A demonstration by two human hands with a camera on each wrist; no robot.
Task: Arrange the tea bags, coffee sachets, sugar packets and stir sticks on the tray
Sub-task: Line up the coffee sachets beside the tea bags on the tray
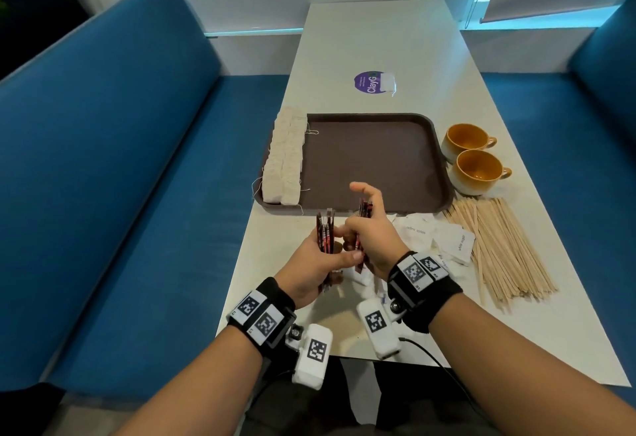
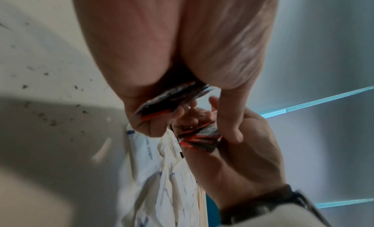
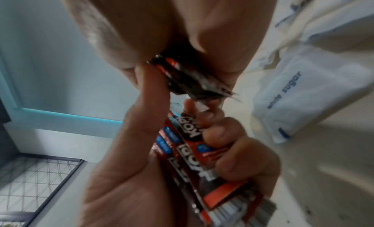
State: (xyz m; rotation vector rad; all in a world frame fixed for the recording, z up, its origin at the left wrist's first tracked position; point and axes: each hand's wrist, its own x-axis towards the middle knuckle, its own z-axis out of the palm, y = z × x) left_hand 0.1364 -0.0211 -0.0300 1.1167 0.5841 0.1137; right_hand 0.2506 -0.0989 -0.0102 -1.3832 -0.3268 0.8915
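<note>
Left hand (image 1: 309, 263) and right hand (image 1: 370, 239), above the table's (image 1: 378, 40) near edge, each clasping a bundle of coffee sachets (image 1: 325, 232); tea bags (image 1: 285, 157) along the tray's (image 1: 371, 153) left edge.

Even cool daylight; head view sharp, edges warped; wrist views motion-blurred.

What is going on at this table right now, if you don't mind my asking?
A person is sorting drink supplies onto a brown tray. The tea bags already line its left edge. The left hand and right hand each grip coffee sachets. Sugar packets and stir sticks still lie on the table.
</note>
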